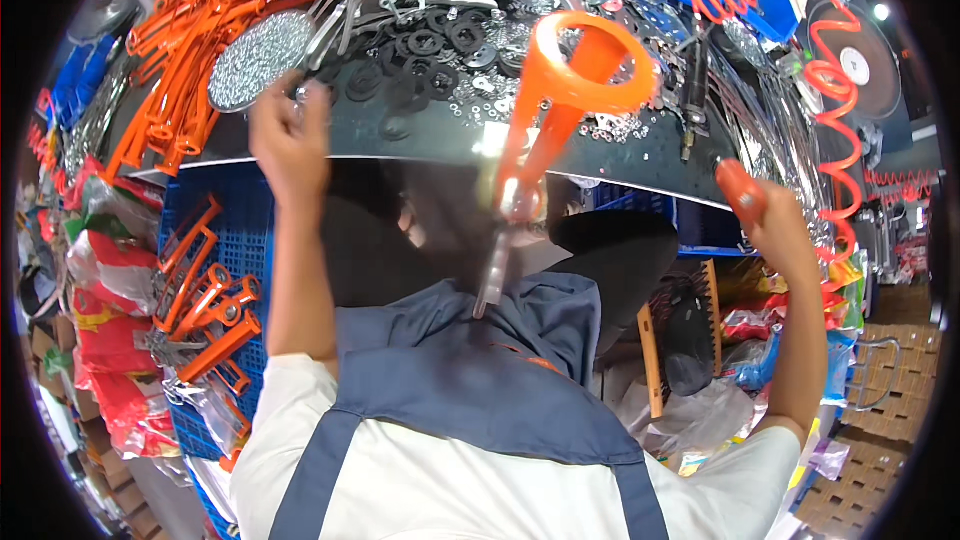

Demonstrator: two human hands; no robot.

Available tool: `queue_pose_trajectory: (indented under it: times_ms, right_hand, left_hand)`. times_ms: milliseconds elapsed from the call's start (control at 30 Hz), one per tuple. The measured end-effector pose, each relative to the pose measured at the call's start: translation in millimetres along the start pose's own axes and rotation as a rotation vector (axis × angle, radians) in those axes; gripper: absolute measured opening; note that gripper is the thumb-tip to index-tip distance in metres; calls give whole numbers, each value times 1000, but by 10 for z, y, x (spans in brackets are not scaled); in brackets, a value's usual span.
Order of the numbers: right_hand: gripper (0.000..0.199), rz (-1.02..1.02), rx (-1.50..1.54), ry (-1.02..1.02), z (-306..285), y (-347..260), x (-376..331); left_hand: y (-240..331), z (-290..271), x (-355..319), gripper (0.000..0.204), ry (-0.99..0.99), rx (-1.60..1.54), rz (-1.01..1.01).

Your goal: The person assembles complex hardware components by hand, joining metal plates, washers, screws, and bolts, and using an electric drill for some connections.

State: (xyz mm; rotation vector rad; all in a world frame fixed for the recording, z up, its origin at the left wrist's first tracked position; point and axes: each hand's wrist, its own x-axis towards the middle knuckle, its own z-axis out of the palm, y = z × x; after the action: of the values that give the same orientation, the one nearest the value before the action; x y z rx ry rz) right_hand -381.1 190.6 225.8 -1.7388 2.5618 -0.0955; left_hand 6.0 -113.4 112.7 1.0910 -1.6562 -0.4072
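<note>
My left hand [291, 135] is raised at the bench edge beside a round dish [262, 58] of small shiny metal pieces. Its fingers are curled together and slightly blurred; what they pinch, if anything, is too small to make out. At the right, my right hand [782, 230] is wrapped round a red handle [740, 193], the rest of which is hidden. Between my hands and touched by neither, an orange frame with a ring-shaped end [560, 90] rises close to the camera. A metal strip [492, 275] extends below it over my lap.
Orange tool parts [190, 70] are heaped at the left of the dark bench [440, 135]. Black rings [425, 43] and washers lie behind. A red coiled hose [835, 100] hangs at the right near a pneumatic driver [695, 85]. More orange parts fill a blue crate [255, 230].
</note>
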Motion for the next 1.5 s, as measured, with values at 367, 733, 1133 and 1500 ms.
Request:
queue_pose_trajectory:
  times_ms: [367,733,1133,1500]
  right_hand:
    - [23,37,-209,521,1323,831,784]
    - [48,325,2379,-602,2475,-1988,-208]
    - [42,416,2158,-337,2320,-2444,-166]
    - [30,-266,1017,64,2261,-1622,-523]
  left_hand:
    - [636,387,-418,86,-810,-704,242]
    - [134,1216,-858,85,-1250,-1180,-503]
    - [899,1012,-1096,18,-559,-799,-162]
    - [821,-14,-350,73,-474,-1671,-218]
